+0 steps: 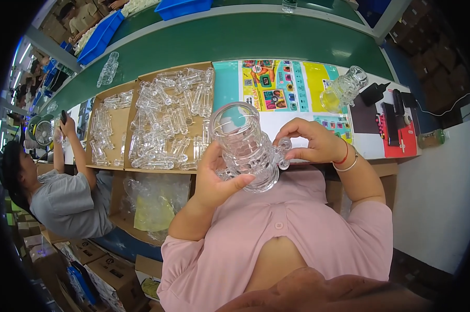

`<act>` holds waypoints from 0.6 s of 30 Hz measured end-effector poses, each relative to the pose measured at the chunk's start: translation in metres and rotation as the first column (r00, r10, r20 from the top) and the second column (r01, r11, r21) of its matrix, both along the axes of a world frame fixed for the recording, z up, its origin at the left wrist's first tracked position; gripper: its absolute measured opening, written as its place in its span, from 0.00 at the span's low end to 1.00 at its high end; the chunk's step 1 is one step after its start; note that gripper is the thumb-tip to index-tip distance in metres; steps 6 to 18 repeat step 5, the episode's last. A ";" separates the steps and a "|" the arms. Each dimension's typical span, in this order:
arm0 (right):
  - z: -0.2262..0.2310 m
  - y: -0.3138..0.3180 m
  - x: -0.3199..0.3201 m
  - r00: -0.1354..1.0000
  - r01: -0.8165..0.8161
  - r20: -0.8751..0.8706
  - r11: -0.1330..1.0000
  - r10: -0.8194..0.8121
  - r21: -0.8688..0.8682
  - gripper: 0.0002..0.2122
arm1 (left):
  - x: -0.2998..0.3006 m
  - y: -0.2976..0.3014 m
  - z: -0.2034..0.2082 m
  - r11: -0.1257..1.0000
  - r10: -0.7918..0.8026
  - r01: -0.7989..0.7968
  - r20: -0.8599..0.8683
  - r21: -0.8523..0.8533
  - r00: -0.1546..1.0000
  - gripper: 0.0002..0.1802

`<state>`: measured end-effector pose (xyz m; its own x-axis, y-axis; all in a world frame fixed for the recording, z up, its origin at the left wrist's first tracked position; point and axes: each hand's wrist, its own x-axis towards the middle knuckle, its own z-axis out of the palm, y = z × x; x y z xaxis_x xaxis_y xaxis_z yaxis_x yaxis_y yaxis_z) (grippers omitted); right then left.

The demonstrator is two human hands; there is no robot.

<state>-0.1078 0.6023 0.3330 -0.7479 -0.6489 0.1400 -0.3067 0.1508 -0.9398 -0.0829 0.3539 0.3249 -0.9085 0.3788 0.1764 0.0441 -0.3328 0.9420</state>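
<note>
Above my lap I hold a clear, wide-mouthed cylindrical vessel (240, 138), tilted, with ridged bands around its lower part. My left hand (214, 179) is closed around its left side, thumb across the front near the base. A small clear knobbed piece (283, 151) sits at the vessel's right side, pinched between the thumb and fingers of my right hand (313, 143). Whether this piece is fixed to the vessel or only touches it, I cannot tell. Further right, a similar clear vessel (341, 91) lies tilted on the table.
A cardboard tray (137, 125) with many clear tubular pieces lies to the left. Printed sheets (276, 86) cover the table before me. On the right lie a phone (390, 122), a black pouch (373, 94) and a cable. A co-worker (71, 195) sits at far left; blue bins (183, 8) stand behind.
</note>
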 end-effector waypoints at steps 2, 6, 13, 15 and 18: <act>-0.002 0.002 0.004 1.000 0.010 -0.001 1.000 -0.010 0.016 0.17 | 0.001 0.002 0.000 1.000 -0.011 0.011 0.003 0.004 1.000 0.36; -0.003 0.006 0.011 1.000 0.025 0.007 0.999 -0.025 0.033 0.17 | 0.000 0.002 -0.004 0.999 -0.035 0.036 0.016 -0.025 0.999 0.37; -0.003 0.006 0.011 1.000 0.025 0.007 0.999 -0.025 0.033 0.17 | 0.000 0.002 -0.004 0.999 -0.035 0.036 0.016 -0.025 0.999 0.37; -0.003 0.006 0.011 1.000 0.025 0.007 0.999 -0.025 0.033 0.17 | 0.000 0.002 -0.004 0.999 -0.035 0.036 0.016 -0.025 0.999 0.37; -0.003 0.006 0.011 1.000 0.025 0.007 0.999 -0.025 0.033 0.17 | 0.000 0.002 -0.004 0.999 -0.035 0.036 0.016 -0.025 0.999 0.37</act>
